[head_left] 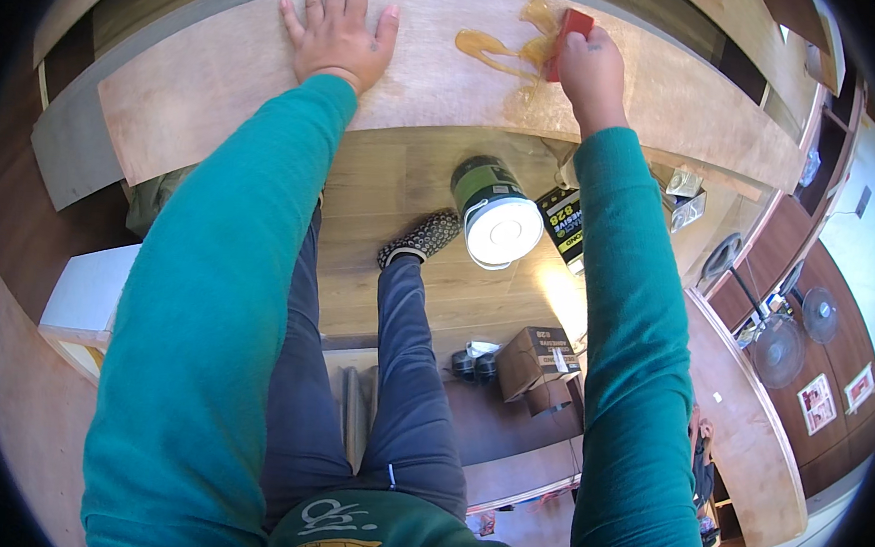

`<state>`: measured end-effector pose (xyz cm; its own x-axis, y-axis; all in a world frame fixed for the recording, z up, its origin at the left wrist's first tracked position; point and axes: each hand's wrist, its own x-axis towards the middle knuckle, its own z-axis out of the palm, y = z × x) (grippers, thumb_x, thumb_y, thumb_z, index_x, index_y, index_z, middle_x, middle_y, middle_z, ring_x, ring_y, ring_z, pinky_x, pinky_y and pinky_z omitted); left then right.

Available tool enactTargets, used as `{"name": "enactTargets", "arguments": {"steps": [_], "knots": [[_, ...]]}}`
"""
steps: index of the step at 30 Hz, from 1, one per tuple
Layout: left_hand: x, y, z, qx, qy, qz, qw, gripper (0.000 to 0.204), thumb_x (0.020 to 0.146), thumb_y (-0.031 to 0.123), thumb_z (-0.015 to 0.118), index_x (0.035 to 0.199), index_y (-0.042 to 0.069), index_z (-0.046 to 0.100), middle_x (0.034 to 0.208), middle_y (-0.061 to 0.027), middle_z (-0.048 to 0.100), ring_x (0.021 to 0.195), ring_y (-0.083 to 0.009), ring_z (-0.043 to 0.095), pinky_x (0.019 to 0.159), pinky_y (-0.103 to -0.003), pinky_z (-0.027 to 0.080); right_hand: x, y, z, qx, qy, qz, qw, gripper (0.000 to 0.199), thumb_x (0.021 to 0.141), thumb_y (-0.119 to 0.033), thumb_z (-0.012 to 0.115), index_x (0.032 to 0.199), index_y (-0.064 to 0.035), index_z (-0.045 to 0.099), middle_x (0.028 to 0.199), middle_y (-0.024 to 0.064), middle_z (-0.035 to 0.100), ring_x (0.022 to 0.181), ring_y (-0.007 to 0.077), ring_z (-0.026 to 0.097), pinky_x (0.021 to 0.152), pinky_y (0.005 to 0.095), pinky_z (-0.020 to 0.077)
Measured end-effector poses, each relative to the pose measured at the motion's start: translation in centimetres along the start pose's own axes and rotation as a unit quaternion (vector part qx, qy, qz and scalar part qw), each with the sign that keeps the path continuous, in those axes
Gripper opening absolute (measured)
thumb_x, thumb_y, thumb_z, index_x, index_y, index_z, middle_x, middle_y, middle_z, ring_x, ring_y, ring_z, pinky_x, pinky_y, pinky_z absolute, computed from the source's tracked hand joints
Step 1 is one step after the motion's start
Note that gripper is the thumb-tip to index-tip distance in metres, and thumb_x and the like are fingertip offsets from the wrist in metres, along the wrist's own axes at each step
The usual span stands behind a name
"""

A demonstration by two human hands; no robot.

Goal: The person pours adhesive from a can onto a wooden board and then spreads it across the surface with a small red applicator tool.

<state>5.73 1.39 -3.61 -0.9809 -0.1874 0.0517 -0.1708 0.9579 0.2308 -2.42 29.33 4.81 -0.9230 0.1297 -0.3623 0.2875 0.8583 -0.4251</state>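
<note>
- Grey board [70,146]: lies beneath the left end of the plywood panel, its corner jutting out past it.
- Plywood panel [207,104]: pale, long, spanning the view from side to side; its edges look curved.
- Left hand [347,32]: palm down on the panel, left of the middle, fingers spread, fingertips at the far edge; grasps nothing. Green sleeve above the wrist.
- Patterned shoe [422,238]: dark with pale markings, on the wood-look floor [363,184], beyond the panel's near edge.
- Amber adhesive [486,48]: glossy looped streaks, right of the panel's middle, toward the far edge; thinner smears run toward the near edge.
- Bucket [488,188]: green and black with a white round end, on the floor below the near edge.
- Cardboard box [530,367]: brown, well apart from the panel.
- Red spreader [569,46]: on the right half of the panel, against the adhesive's right side.
- Right hand [592,77]: closed around the spreader, fingers curled. Green sleeve likewise.
- Black-and-yellow carton [564,221]: just right of the bucket.
- Fan [778,352]: round-caged, at far right, beyond the panel's right end.
</note>
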Motion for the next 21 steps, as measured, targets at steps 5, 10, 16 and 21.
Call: {"name": "enactTargets", "arguments": {"steps": [5,10,16,21], "knots": [[0.1,0.1,-0.1,0.004,0.001,0.001,1.000,0.067,0.099,0.059,0.042,0.156,0.023,0.040,0.164,-0.0043,0.034,0.155,-0.0273,0.021,0.125,-0.060,0.003,1.2,-3.8,1.9,0.012,-0.002,-0.061,0.998,0.035,0.087,-0.021,0.047,0.102,0.0006,0.070,0.089,0.0234,0.072,0.085,0.0372,0.070,0.079,0.0443,0.0537],[0.0,0.4,-0.6,-0.006,-0.004,0.001,1.000,0.066,0.099,0.059,0.044,0.154,0.023,0.042,0.163,-0.0042,0.035,0.154,-0.0275,0.022,0.124,-0.061,0.005,-1.8,-8.4,3.1,-0.029,-0.078,-0.101,0.991,0.038,0.091,-0.024,0.048,0.112,0.0003,0.069,0.106,0.0297,0.070,0.101,0.0485,0.065,0.093,0.0514,0.0511],[0.1,0.5,-0.7,-0.002,-0.004,-0.003,1.000,0.065,0.099,0.058,0.045,0.154,0.023,0.042,0.163,-0.0040,0.036,0.154,-0.0274,0.022,0.124,-0.060,0.006,-4.4,-4.3,0.0,-0.055,0.034,-0.200,0.978,0.024,0.096,-0.017,0.057,0.112,-0.0044,0.070,0.107,0.0182,0.068,0.099,0.0417,0.063,0.088,0.0491,0.0521],[-0.1,0.2,-0.5,-0.007,0.000,-0.005,1.000,0.066,0.099,0.059,0.044,0.154,0.024,0.041,0.163,-0.0041,0.036,0.155,-0.0273,0.021,0.124,-0.060,0.005,-6.7,-1.4,-1.2,-0.133,0.042,-0.232,0.963,0.020,0.093,-0.012,0.062,0.111,-0.0076,0.069,0.103,0.0139,0.067,0.095,0.0384,0.063,0.083,0.0486,0.0528]]}}
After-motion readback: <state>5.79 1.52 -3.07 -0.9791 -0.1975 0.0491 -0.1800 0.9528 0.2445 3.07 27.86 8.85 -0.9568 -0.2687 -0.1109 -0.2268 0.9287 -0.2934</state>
